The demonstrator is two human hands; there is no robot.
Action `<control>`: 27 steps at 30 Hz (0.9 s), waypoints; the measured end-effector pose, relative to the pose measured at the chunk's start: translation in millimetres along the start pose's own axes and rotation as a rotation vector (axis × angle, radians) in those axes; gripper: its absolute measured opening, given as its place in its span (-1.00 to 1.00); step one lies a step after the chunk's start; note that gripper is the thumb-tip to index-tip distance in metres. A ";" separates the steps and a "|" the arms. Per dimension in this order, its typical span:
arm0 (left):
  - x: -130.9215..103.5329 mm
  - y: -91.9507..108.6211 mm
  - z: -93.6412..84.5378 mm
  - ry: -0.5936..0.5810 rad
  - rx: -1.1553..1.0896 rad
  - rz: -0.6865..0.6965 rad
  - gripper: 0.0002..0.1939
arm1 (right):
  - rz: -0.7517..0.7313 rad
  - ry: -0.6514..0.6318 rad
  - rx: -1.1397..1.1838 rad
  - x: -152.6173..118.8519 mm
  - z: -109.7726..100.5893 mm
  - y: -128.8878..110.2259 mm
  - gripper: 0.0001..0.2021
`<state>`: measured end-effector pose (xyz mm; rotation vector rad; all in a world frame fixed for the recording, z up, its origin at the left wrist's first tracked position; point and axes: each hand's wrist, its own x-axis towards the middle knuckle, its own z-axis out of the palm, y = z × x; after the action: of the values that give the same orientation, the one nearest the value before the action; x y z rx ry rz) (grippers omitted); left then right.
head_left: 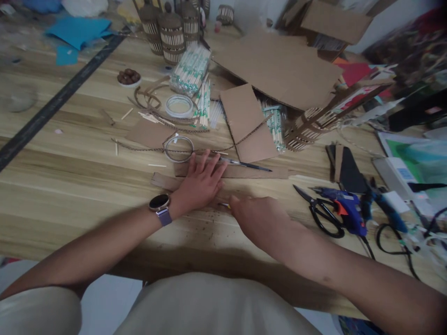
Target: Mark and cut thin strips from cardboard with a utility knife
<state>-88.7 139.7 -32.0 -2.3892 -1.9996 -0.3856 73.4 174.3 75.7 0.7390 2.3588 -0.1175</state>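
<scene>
My left hand point(201, 182) lies flat with its fingers spread, pressing down on brown cardboard strips point(164, 181). On its wrist is a watch point(159, 203). Close to its right, my right hand point(260, 223) is closed around what looks like a craft knife point(224, 204); only its thin tip and a bit of yellow show, the remainder being hidden in the fist. Beyond the fingers, a longer cardboard strip point(251, 172) stretches right, with a dark slim pen-like tool point(253, 165) along it. A tape roll point(179, 149) sits just past the left fingertips.
To the right lie black scissors point(326, 216) and a blue glue gun point(344, 207). Cardboard sheets point(279, 70), packs of chopsticks point(191, 67) and another tape roll point(179, 107) are farther back. Small lanterns point(171, 37) stand behind; a bowl of brown balls point(129, 78) is left.
</scene>
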 end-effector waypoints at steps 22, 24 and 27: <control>-1.1 -2.0 -0.4 0.004 -0.001 0.011 -0.49 | 0.090 -0.026 -0.054 -10.8 6.1 5.5 -0.63; -1.0 -2.2 0.5 0.009 -0.005 0.007 -0.49 | 0.084 -0.033 -0.064 -10.5 8.0 5.9 -0.62; 0.7 -0.1 -0.6 0.012 0.013 0.006 -0.49 | 0.072 -0.025 -0.049 -9.1 10.3 4.9 -0.62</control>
<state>-88.7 140.3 -31.3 -2.3793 -1.9827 -0.3857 87.5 171.3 73.8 0.7938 2.2997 -0.0378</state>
